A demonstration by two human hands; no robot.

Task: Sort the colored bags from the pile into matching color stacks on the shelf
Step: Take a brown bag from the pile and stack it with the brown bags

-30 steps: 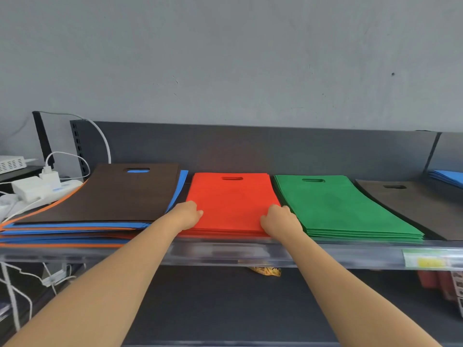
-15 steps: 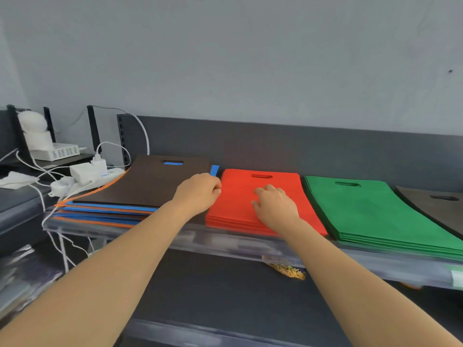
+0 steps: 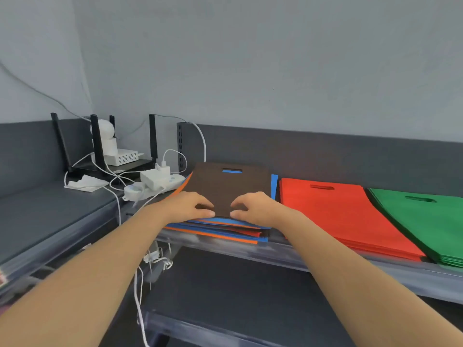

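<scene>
A mixed pile [image 3: 225, 230] of blue, orange and red bags lies on the shelf, with a brown bag [image 3: 225, 186] on top. Both hands are at the brown bag's near edge. My left hand [image 3: 188, 205] and my right hand [image 3: 253, 206] have curled fingers with the fingertips pinching that edge. To the right lie a red-orange stack [image 3: 338, 216] and a green stack [image 3: 426, 219].
White chargers, a power strip [image 3: 155, 184] and cables crowd the shelf left of the pile, with a router [image 3: 120, 156] behind. The shelf's clear front lip [image 3: 288, 256] runs below the stacks. A lower dark shelf [image 3: 238, 296] sits underneath.
Both hands left the red-orange stack and moved left to the mixed pile, now pinching the brown bag's near edge. The view has swung left.
</scene>
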